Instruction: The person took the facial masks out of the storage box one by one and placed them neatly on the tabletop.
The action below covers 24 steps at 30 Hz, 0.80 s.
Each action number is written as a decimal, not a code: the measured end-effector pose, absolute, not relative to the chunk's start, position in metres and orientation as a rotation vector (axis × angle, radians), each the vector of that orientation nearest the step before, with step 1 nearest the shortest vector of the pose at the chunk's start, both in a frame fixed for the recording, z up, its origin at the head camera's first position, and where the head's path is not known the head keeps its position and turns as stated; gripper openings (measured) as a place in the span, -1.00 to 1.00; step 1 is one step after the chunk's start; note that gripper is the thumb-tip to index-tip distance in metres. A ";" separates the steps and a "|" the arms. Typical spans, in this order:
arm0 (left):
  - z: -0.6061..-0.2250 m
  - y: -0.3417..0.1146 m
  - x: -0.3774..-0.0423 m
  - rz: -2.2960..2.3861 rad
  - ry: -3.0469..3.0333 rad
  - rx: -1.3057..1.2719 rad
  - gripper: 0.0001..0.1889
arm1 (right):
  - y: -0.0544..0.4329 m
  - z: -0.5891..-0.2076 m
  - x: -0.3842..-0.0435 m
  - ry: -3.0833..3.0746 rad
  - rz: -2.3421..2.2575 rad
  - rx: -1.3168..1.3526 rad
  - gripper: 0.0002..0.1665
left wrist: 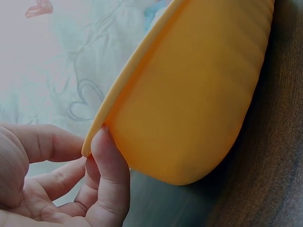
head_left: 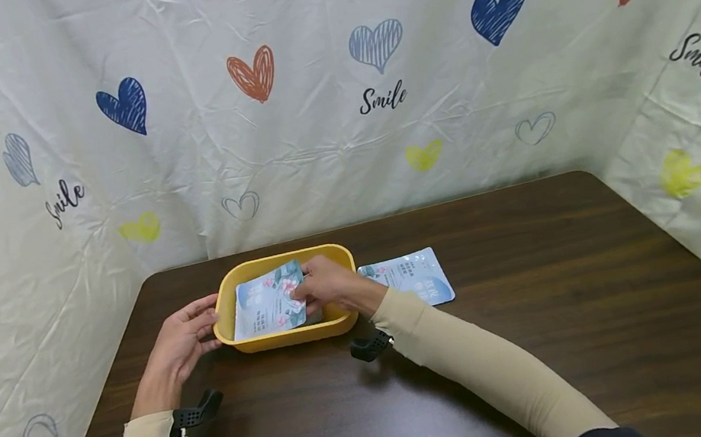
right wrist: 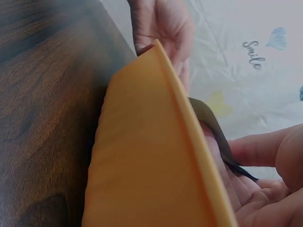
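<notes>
Beige R sleeve (head_left: 480, 367) nearest; R hand (head_left: 328, 280) pinches floral sachet (head_left: 263, 304) in yellow basin (head_left: 294, 338), nr tabletop's (head_left: 578, 289) far L corner. L hand (head_left: 181, 341) pinches basin's L rim; 2nd sachet (head_left: 410, 276) by R end.

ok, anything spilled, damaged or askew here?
Nothing really stands out: no spill or visible damage. The floral packet sits slightly askew in the yellow basket, but the right hand is holding it. The second packet lies on the table, right of the basket.
</notes>
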<state>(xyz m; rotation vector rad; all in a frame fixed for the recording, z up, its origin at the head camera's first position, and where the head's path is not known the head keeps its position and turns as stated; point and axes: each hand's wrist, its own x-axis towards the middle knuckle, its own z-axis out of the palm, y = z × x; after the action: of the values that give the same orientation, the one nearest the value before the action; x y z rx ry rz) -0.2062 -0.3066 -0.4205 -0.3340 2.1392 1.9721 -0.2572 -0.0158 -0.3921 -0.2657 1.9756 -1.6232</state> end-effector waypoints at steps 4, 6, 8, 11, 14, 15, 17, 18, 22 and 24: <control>-0.421 -0.308 -0.207 1.981 2.125 -0.343 -0.41 | -0.011 -0.386 -0.256 1.993 -1.636 -0.307 -0.76; -0.420 -0.308 -0.206 1.987 2.120 -0.343 -0.40 | -0.007 -0.384 -0.256 1.996 -1.640 -0.321 -0.73; -0.420 -0.309 -0.205 1.989 2.119 -0.344 -0.40 | -0.002 -0.382 -0.257 2.003 -1.635 -0.342 -0.70; -0.419 -0.309 -0.204 1.986 2.135 -0.338 -0.41 | 0.007 -0.379 -0.258 2.004 -1.644 -0.350 -0.66; -0.418 -0.308 -0.204 1.965 2.161 -0.340 -0.42 | 0.019 -0.375 -0.258 1.969 -1.693 -0.349 -0.65; -0.419 -0.308 -0.205 1.960 2.166 -0.339 -0.42 | 0.023 -0.374 -0.259 1.956 -1.708 -0.352 -0.65; -0.419 -0.307 -0.205 1.953 2.171 -0.335 -0.42 | 0.033 -0.371 -0.258 1.939 -1.726 -0.361 -0.67; -0.419 -0.307 -0.205 1.951 2.174 -0.336 -0.43 | 0.038 -0.370 -0.258 1.934 -1.727 -0.371 -0.69; -0.419 -0.306 -0.204 1.959 2.169 -0.325 -0.43 | 0.058 -0.364 -0.256 1.949 -1.705 -0.403 -0.76; -0.419 -0.306 -0.204 1.956 2.170 -0.328 -0.42 | 0.068 -0.362 -0.254 1.949 -1.705 -0.416 -0.75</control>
<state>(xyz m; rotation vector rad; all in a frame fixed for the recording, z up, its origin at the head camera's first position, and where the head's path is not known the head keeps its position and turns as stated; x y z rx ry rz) -0.2044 -0.3064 -0.4193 -0.3284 2.1702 1.9559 -0.2540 0.0676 -0.3625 -0.4159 1.9487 -1.7048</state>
